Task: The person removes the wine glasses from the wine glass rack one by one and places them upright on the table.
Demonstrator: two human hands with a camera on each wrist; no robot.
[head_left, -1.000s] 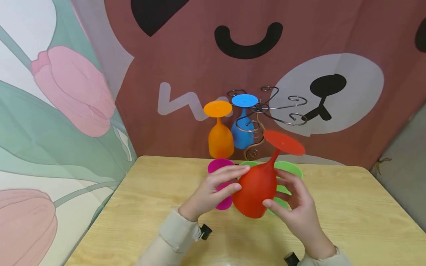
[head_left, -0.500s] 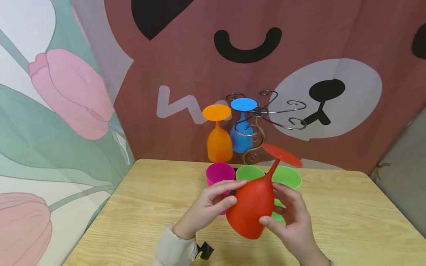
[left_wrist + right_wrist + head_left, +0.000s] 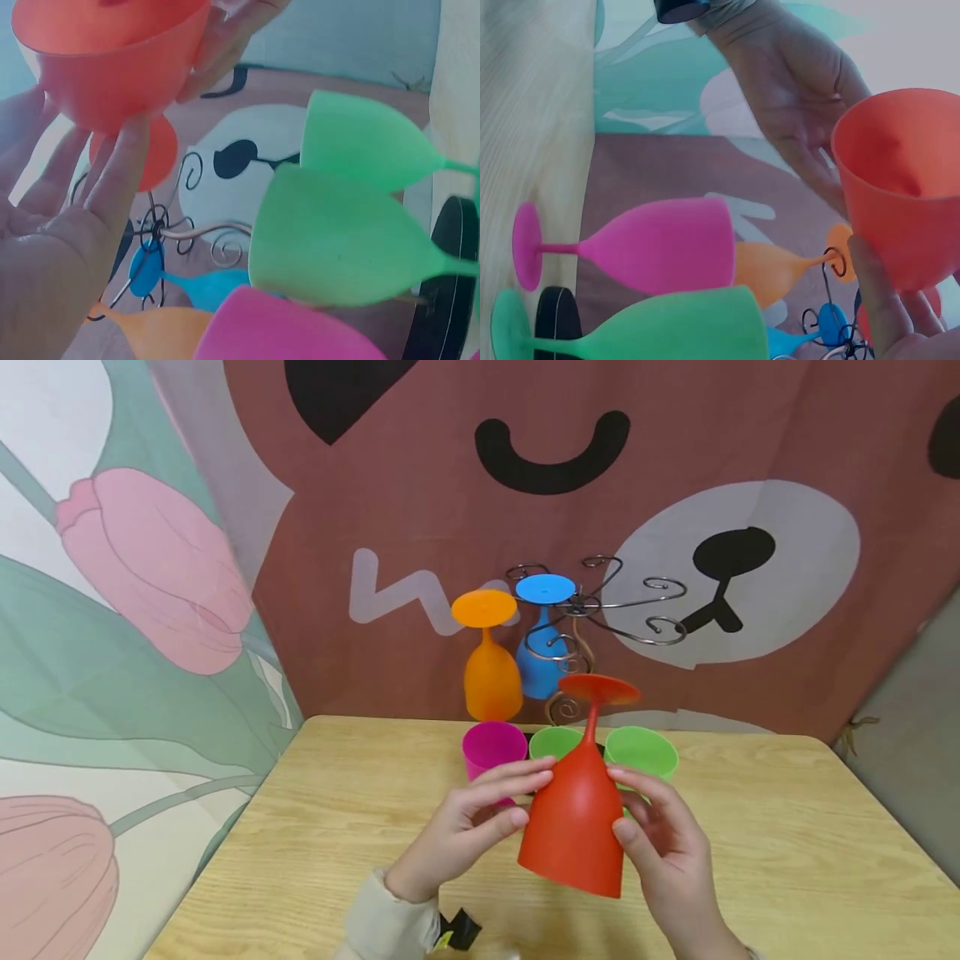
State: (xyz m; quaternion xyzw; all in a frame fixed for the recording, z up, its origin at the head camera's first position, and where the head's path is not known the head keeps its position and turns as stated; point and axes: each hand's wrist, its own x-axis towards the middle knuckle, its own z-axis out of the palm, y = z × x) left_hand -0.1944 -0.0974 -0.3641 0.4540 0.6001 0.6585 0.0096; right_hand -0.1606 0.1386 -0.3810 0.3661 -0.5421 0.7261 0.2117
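A red plastic wine glass [image 3: 576,818] is held upside down above the near part of the table, its round foot up and its bowl mouth down. My left hand [image 3: 459,835] holds the bowl from the left, fingertips and thumb on its side. From the right, my right hand [image 3: 675,852] grips the same bowl with its thumb in front. Looking into the mouth, the right wrist view shows the red bowl [image 3: 911,187] with nothing inside. Behind it, an orange wine glass [image 3: 492,681] and a blue wine glass [image 3: 542,668] hang upside down from a metal scroll rack [image 3: 581,604].
A magenta wine glass [image 3: 491,747] and two green wine glasses [image 3: 640,752] stand upright on the wooden table [image 3: 330,827] between my hands and the rack. The rack's black base [image 3: 442,300] is partly hidden behind them. A printed bear curtain [image 3: 420,510] hangs behind the table.
The red wine glass has turned from a rightward tilt to nearly upright, its foot swinging left, and come lower and nearer. Both hands stay on the bowl.
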